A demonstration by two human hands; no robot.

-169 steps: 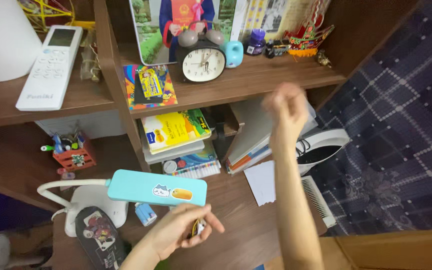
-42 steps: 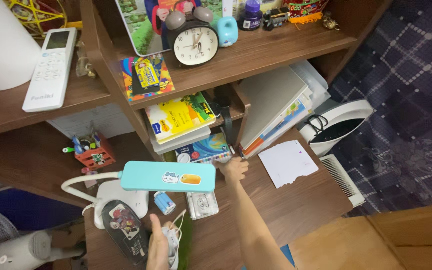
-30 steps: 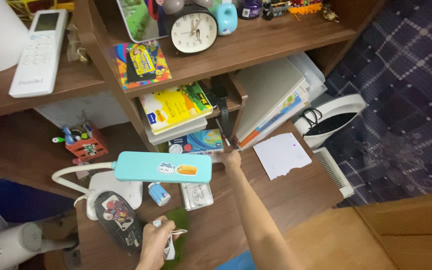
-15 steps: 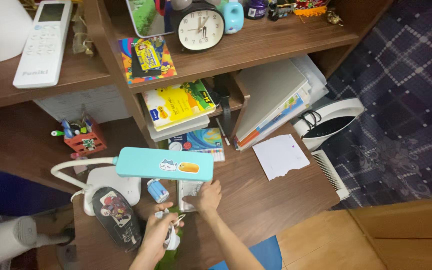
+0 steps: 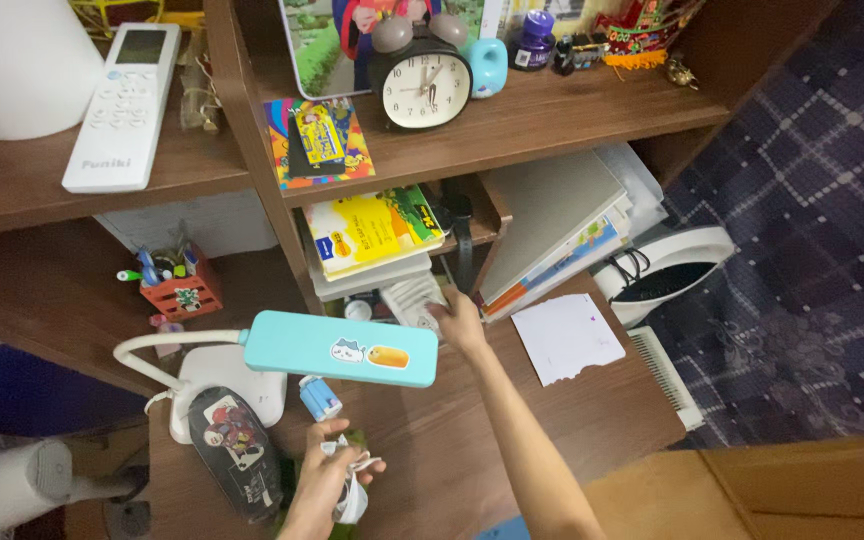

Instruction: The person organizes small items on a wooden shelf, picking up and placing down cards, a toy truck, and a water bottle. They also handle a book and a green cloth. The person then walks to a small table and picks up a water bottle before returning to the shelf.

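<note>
A small clear packet [image 5: 414,297] is grasped by the fingers of the right hand [image 5: 460,322] at frame centre, just under the yellow books [image 5: 372,232]. Low centre-left, a white corded item [image 5: 350,487] is clenched in the left hand [image 5: 324,478] over the worktop [image 5: 512,420], below the teal lamp [image 5: 340,348].

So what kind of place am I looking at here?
Most likely a study desk in a home bedroom: a wooden desk with shelves, a teal desk lamp, stacked books, an alarm clock, and what looks like a plaid bedspread alongside.
</note>
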